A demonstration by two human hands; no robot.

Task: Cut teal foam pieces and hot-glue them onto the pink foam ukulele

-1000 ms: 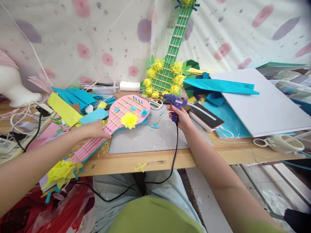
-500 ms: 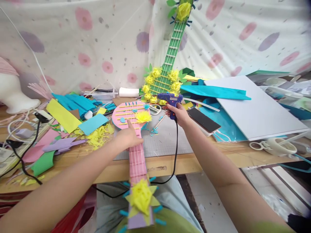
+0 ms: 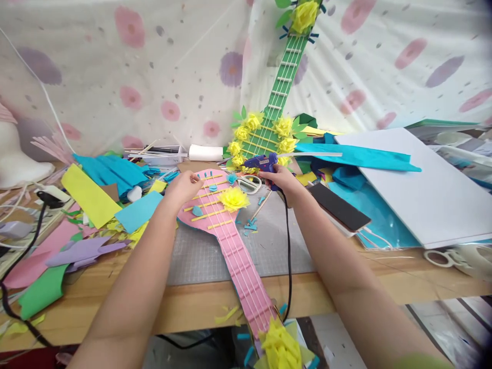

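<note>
A pink paper guitar (image 3: 242,266) lies slanted over the grey cutting mat (image 3: 192,256), its neck reaching past the table's front edge. On its body are yellow strips, small blue pieces and a yellow paper flower (image 3: 233,199). My left hand (image 3: 184,188) is at the upper left rim of the guitar body, fingertips pinched; whatever is between them is too small to name. In my right hand (image 3: 282,179) is a blue glue gun (image 3: 262,162), nozzle pointing left, with a white glue stick out of its back. White-handled scissors (image 3: 249,184) lie between the guitar and the gun.
A green paper guitar (image 3: 282,84) with yellow flowers leans on the curtain behind. To the right are a black phone (image 3: 339,206) and a white board (image 3: 418,189). Paper scraps, a blue sheet (image 3: 139,211) and cables (image 3: 23,302) cover the left. The gun's cord hangs over the front edge.
My left hand has moved from the lower guitar body to its upper left rim, and its pointing finger is now drawn in. The guitar's neck end has swung to the right. The gun is tilted differently.
</note>
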